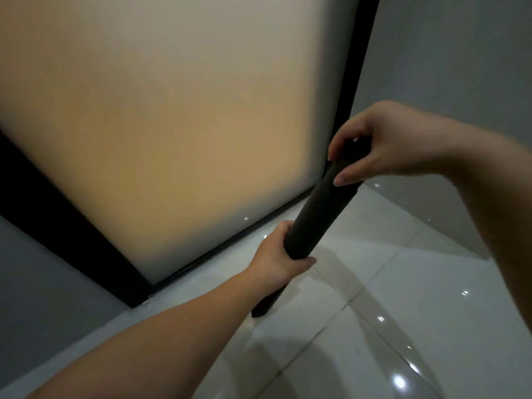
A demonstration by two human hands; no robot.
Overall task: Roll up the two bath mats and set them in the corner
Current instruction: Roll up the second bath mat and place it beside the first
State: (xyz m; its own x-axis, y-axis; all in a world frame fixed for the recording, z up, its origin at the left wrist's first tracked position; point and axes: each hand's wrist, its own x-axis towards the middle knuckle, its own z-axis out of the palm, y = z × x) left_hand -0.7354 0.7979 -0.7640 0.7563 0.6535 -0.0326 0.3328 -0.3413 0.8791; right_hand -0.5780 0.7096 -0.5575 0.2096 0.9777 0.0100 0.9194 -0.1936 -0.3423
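Rolled mat [316,220] in 2 hands

A large frosted glass panel [161,116] is filling most of the view, glowing warm amber across its middle and fading to a paler grey-white toward its top and edges (the light seems to be coming from behind it). A thick black frame [361,53] is running up its right side, along its bottom edge and up the left. Plain grey painted walls [449,59] are standing on either side of the panel, the right one meeting the frame at a corner. Glossy white floor tiles [403,283] with thin grey grout lines are spreading below, catching small bright points of reflected light and carrying soft grey shadows.
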